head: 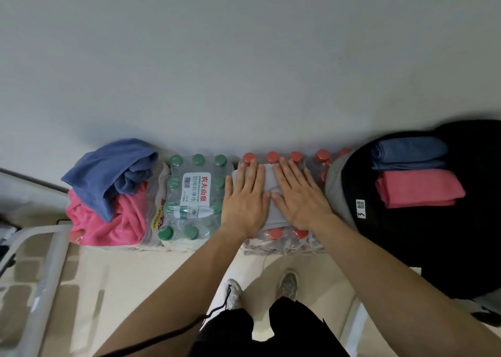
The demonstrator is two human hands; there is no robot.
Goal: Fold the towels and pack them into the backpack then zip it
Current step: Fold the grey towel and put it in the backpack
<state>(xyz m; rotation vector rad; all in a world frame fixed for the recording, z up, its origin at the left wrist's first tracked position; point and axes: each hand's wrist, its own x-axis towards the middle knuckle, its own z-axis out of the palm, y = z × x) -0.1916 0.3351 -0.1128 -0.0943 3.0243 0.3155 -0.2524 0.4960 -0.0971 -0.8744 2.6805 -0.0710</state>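
A folded grey towel [269, 183] lies on top of a pack of red-capped bottles [273, 233] against the wall. My left hand [245, 199] and my right hand [298, 194] both press flat on it, fingers straight, side by side. At the right a black backpack [406, 237] lies open, with a folded blue towel [408, 153] and a folded pink towel [418, 188] inside. At the left, an unfolded blue towel [108, 172] lies crumpled over an unfolded pink towel [113, 221].
A shrink-wrapped pack of green-capped water bottles [192, 199] stands between the loose towels and my hands. A white metal frame [40, 275] is at lower left. My legs and shoes [260, 291] stand on the tiled floor below. The wall rises right behind the packs.
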